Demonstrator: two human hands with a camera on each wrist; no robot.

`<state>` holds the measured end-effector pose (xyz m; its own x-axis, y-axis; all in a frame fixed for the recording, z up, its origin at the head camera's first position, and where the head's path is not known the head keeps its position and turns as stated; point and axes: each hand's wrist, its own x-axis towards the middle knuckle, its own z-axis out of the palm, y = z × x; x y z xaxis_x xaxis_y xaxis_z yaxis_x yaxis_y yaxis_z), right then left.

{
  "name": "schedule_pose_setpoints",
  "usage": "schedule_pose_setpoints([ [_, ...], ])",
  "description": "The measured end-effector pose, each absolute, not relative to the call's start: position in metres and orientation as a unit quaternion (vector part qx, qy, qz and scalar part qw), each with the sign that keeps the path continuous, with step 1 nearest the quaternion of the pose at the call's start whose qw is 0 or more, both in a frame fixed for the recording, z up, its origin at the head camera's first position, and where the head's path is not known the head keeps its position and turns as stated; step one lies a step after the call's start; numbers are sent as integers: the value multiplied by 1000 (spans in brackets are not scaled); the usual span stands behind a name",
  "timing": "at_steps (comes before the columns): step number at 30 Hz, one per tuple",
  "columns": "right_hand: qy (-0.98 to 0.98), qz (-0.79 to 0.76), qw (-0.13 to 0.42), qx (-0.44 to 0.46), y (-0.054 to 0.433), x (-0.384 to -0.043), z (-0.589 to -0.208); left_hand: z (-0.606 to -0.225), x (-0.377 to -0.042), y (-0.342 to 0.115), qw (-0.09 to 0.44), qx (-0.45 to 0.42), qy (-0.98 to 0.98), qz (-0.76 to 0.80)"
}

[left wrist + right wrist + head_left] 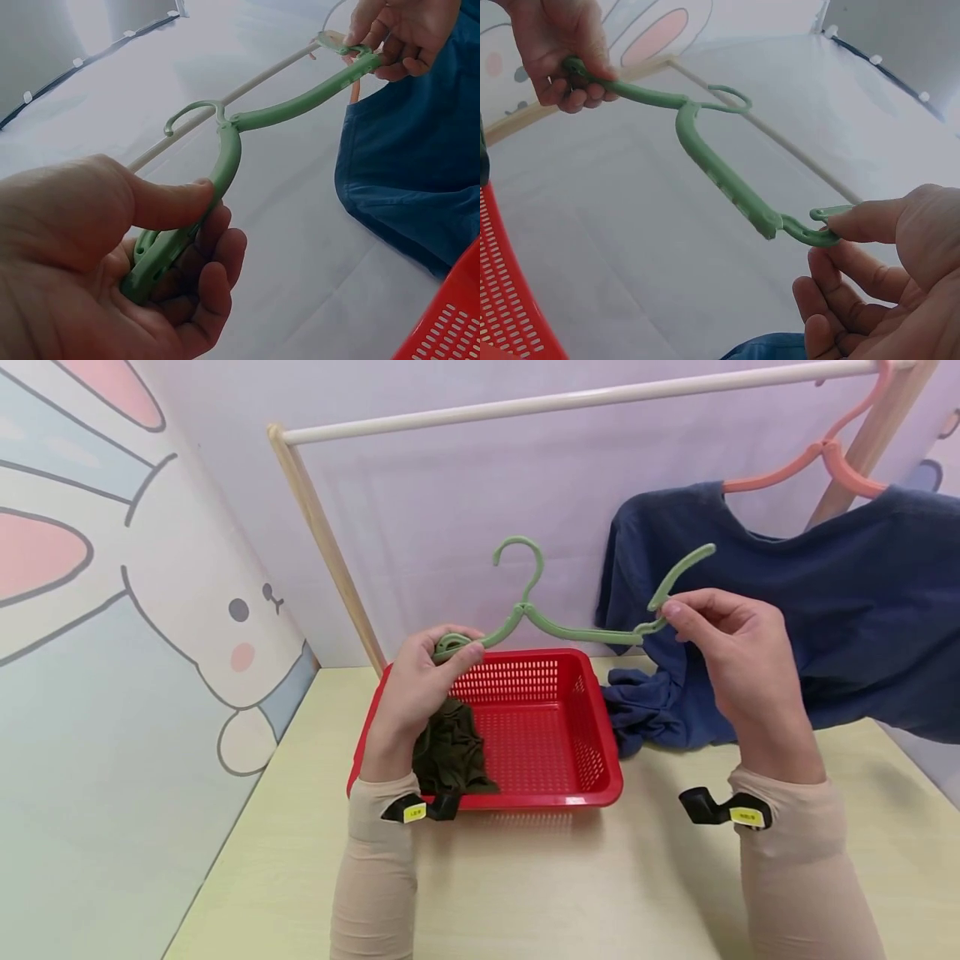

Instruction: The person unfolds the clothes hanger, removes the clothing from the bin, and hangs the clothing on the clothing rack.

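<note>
A green folding hanger (573, 632) is held up between both hands over the far rim of the red basket (517, 801). With fingers and thumb, my left hand (420, 681) grips the hanger's left arm, where a folded section lies against it. My right hand (750, 656) pinches the small jointed link at the other end between thumb and index finger. From that link a short end piece (678, 575) sticks up at an angle. The hanger's hook (193, 110) points upward, and its right arm (724, 176) spans the gap between the hands.
Dark green cloth (453, 752) lies in the basket's left side. A navy shirt (757, 577) hangs on a pink hanger (780, 472) at the right, its lower part bunched on the table (517, 893). Behind stands a rack with a white rod (525, 412) and wooden posts.
</note>
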<state>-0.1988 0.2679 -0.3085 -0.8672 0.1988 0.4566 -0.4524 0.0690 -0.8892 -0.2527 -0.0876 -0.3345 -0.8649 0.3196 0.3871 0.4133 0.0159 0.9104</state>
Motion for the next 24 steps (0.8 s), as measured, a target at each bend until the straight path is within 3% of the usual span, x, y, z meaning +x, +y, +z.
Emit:
schedule_pose_setpoints([
  [5, -674, 697, 227, 90, 276, -198, -307, -332, -252, -89, 48, -256, -699, -666],
  [14, -661, 720, 142, 159, 293, -193, -307, -331, -254, -93, 63, -256, -690, -674],
  [24, -689, 694, 102, 182, 304, -194, -308, -330, -252, -97, 65, -250, -691, -675],
])
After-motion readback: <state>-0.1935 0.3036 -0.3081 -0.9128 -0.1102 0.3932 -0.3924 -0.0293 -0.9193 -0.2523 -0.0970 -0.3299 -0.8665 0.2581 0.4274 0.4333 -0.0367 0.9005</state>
